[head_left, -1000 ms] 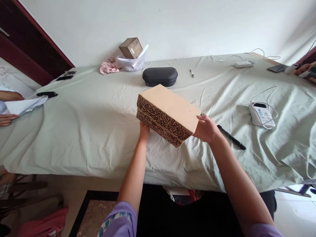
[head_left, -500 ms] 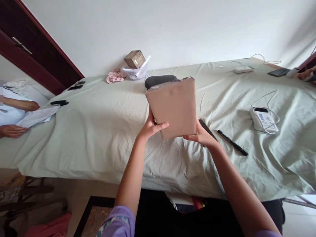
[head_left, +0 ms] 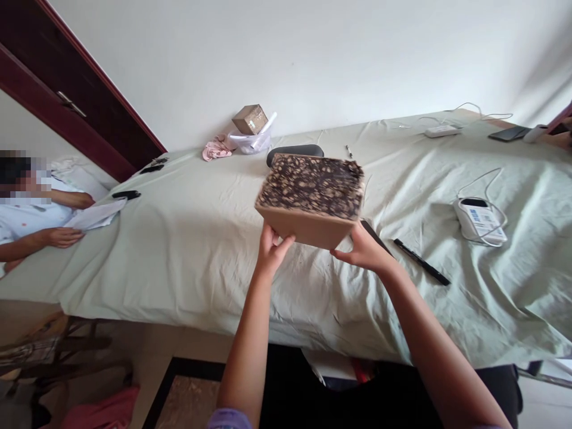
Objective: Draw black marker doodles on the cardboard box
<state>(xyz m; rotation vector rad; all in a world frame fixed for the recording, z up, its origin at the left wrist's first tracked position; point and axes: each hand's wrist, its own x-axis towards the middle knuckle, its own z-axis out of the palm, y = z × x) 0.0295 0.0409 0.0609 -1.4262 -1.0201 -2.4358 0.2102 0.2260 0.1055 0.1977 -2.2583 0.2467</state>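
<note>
While both hands cradle the box (head_left: 313,199) above the near middle of the table (head_left: 179,238), the left hand (head_left: 273,250) and right hand (head_left: 364,250) grip its lower corners; supporting it from beneath should keep it level. No writing is readable, only its dark patterned top.

Place: home room — improvised worktable.
Evidence: sheet-draped table (head_left: 187,238), wooden door (head_left: 75,101), plain white wall (head_left: 313,53).

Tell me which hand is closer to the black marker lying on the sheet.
Right. The right hand grips the patterned box at its near right corner, just left of the black marker. The left hand holds the box's far side, farther away.
</note>
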